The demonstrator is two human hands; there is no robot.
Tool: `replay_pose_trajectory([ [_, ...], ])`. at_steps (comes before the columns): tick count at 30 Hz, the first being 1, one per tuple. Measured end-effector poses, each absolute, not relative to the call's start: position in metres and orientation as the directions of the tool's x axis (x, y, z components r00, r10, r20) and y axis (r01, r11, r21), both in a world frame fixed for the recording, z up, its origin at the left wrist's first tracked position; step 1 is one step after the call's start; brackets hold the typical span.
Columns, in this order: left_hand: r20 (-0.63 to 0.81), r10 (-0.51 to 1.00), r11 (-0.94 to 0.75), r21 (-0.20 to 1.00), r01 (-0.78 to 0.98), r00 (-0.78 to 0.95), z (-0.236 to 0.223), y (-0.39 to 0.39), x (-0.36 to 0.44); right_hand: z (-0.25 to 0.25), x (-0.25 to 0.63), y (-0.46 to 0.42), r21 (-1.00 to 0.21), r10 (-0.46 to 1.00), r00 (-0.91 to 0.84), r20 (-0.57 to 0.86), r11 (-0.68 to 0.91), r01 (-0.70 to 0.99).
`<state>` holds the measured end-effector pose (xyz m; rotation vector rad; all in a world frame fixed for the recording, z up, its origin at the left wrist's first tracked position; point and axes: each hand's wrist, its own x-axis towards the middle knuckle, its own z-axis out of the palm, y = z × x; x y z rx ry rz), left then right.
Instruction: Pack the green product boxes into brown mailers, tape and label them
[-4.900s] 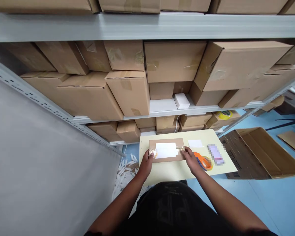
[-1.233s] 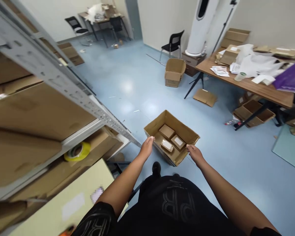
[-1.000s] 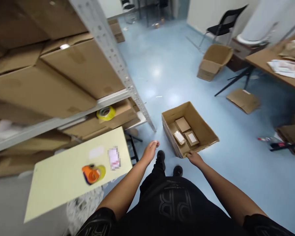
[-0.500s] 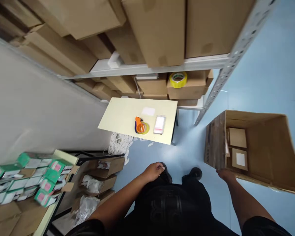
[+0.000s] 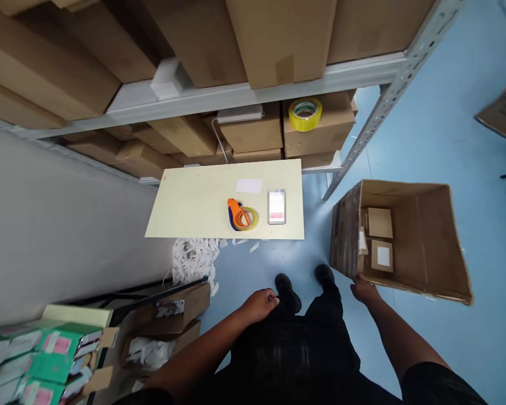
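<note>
My left hand [image 5: 261,304] hangs in front of my legs with its fingers curled in and nothing in them. My right hand [image 5: 362,289] is at the near corner of an open cardboard box [image 5: 425,236] on the blue floor, fingers curled against its edge. Inside the box lie small brown parcels [image 5: 379,222], one with a white label [image 5: 382,256]. Ahead stands a pale yellow table [image 5: 194,202] with an orange tape dispenser [image 5: 239,215], a white slip [image 5: 248,185] and a small blurred card [image 5: 276,206].
Metal shelving [image 5: 388,101] packed with cardboard cartons fills the top, with a yellow tape roll [image 5: 305,113] on one carton. White paper scraps [image 5: 194,259] litter the floor under the table. Green-and-white boxes [image 5: 46,354] are stacked at lower left above open cartons [image 5: 177,306].
The labelled parcel I pressed on the table now lies in the floor box. My view has swung left from the box toward the table and green boxes; my left hand has dropped to my legs.
</note>
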<state>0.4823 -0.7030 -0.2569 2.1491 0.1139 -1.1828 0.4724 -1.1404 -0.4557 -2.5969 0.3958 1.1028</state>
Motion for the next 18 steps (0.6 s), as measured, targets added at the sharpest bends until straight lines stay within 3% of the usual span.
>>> replay_pose_trajectory([
  [3,-0.763,-0.282,-0.794,0.526,0.305,0.582,-0.259,-0.694,0.489,-0.446,0.434,-1.107,-0.134,-0.024,0.6,-0.8,-0.967,-0.217],
  [9,-0.766,-0.261,-0.774,0.53,0.347,0.587,-0.269,-0.688,0.47,-0.424,0.363,-1.077,-0.169,0.172,0.538,-0.825,-0.984,0.055],
  [18,-0.765,-0.179,-0.776,0.496,0.389,0.619,-0.265,-0.712,0.388,-0.407,0.319,-1.056,-0.238,0.282,0.507,-0.814,-0.959,0.152],
])
